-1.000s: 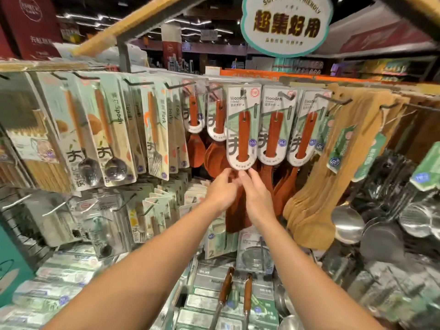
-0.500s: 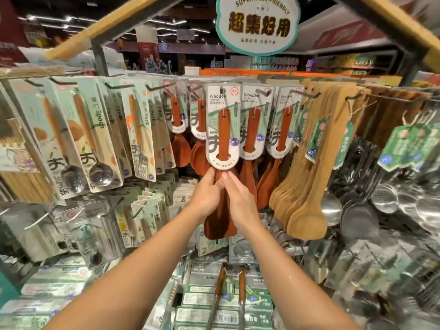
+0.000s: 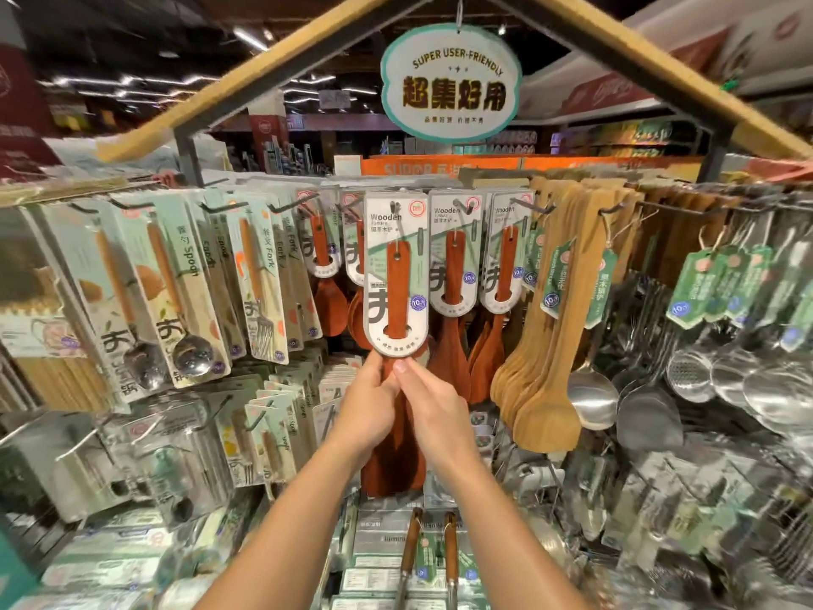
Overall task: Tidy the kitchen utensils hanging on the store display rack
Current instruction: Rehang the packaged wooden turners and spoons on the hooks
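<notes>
Here we held a carded wooden turner (image 3: 397,284) at the middle of the display rack (image 3: 686,207), its white and green card reaching up to the hook (image 3: 398,207) at the top rail. Our left hand (image 3: 367,409) gripped the reddish-brown handle just below the card's rounded lower edge, fingers curled round it from the left. Our right hand (image 3: 435,411) came in from the right, its thumb and fingers pinching the same stretch of handle, thumb tip touching the card's lower edge. The two hands met, touching, over the handle, and the turner's broad blade showed below them. Just to the right hung two more rows of carded turners (image 3: 455,261) of the same kind, and further right a bunch of pale wooden spatulas (image 3: 550,345) with green tags. Beyond those, at the far right, steel ladles and skimmers (image 3: 704,380) hung close together. To the left of our turner hung carded rice paddles (image 3: 323,275), then carded forks (image 3: 259,275) and carded spoons (image 3: 176,292). Overhead, an oval sign (image 3: 451,81) hung from the peaked wooden frame. Near us, below the hands, lay flat boxed goods with two wood-handled tools (image 3: 429,552) on them.
</notes>
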